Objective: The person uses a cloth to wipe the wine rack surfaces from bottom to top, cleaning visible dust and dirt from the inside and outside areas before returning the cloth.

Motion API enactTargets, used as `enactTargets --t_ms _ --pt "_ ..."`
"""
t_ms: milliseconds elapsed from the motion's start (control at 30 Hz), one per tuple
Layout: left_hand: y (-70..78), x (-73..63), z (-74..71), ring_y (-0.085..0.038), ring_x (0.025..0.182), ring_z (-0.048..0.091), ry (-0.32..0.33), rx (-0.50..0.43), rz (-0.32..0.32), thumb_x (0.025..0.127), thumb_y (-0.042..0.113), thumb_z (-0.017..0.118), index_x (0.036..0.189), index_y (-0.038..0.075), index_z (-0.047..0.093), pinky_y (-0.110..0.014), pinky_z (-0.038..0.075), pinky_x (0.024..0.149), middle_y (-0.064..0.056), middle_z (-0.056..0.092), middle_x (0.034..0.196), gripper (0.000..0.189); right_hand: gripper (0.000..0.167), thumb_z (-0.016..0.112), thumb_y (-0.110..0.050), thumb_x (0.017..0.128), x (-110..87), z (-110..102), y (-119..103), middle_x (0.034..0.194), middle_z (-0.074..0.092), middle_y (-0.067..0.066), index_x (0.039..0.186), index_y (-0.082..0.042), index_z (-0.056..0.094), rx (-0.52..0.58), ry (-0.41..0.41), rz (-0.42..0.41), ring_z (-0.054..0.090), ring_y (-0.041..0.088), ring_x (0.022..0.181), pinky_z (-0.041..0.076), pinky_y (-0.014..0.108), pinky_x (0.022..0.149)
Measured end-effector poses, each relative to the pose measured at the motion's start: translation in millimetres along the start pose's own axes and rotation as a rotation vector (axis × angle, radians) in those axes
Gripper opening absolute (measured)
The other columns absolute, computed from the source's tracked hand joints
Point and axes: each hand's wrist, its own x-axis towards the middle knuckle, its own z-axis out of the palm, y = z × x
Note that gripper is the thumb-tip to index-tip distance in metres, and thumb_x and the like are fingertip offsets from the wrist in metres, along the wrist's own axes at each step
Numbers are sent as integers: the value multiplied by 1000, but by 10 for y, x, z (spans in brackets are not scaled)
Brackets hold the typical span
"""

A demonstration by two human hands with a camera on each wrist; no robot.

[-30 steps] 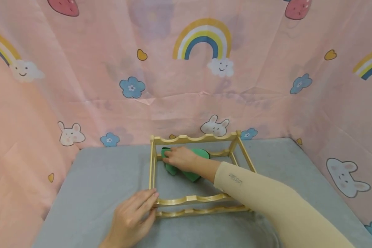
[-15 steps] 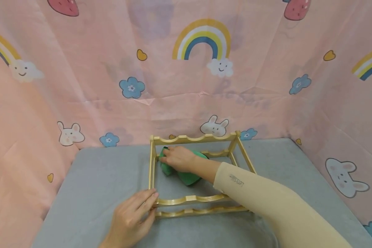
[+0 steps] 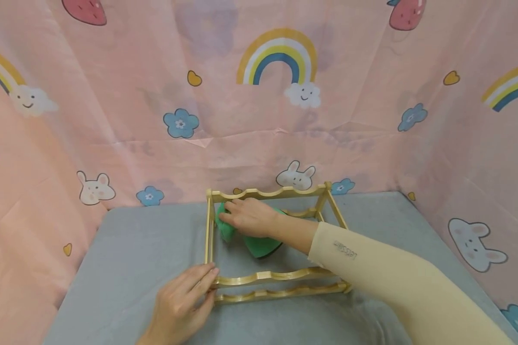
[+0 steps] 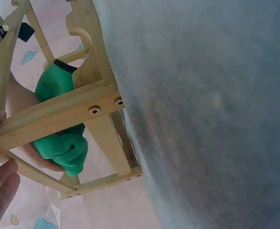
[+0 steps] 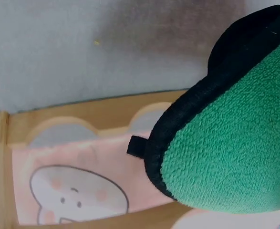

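A light wooden wine rack (image 3: 263,275) with scalloped rails stands on the grey-covered table. My left hand (image 3: 179,302) grips its near left corner, thumb and fingers about the post and rail ends. Inside the frame, my right hand (image 3: 251,218) holds a green terry cleaning cloth (image 3: 260,246) at the far left, just below the back top rail. Bunched cloth (image 4: 66,150) shows behind a side bar in the left wrist view. Close up in the right wrist view, the cloth (image 5: 230,152) has black edging and a small black loop.
Pink printed curtain (image 3: 259,120) hangs behind the table and along both sides. The rack's back stands close to it. Grey table cover (image 3: 147,244) extends left and right of the rack.
My right hand has shifted slightly left and up with the cloth, closer to the rack's far left post. My left hand keeps its hold on the near corner.
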Motion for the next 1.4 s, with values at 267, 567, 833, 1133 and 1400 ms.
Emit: enactTargets --t_ms 267,567,833,1133,1400 --pt "2 -12 11 -29 81 75 -5 0 0 105 19 56 110 -4 78 -35 64 68 -17 76 103 33 32 67 -12 102 -75 -149 -10 115 65 4 134 -16 65 -49 107 -46 58 15 82 47 20 57" --pt "-6 -1 8 -29 82 74 10 -5 27 104 17 57 110 -4 78 -33 63 71 -17 75 104 30 32 65 -11 104 -60 -204 46 119 61 3 136 -18 63 -168 167 -15 58 19 84 47 22 55" --pt "-1 -14 -4 -29 83 75 -24 -10 -15 106 20 55 111 -4 78 -34 64 71 -16 75 107 33 50 72 -29 101 -36 -54 130 137 58 4 148 -22 58 -127 82 59 61 21 96 56 26 69" --pt "-16 11 7 -30 84 75 9 -10 35 103 17 57 111 -4 77 -33 63 71 -17 75 107 30 46 73 -25 100 -101 -16 199 135 59 6 145 -23 63 -128 90 55 60 21 95 55 26 67" --pt "-20 2 -1 -29 85 74 0 -3 32 103 16 57 112 -4 77 -32 63 74 -17 75 107 30 44 72 -19 101 -256 -68 282 133 60 6 144 -22 64 -147 62 68 61 22 98 57 29 70"
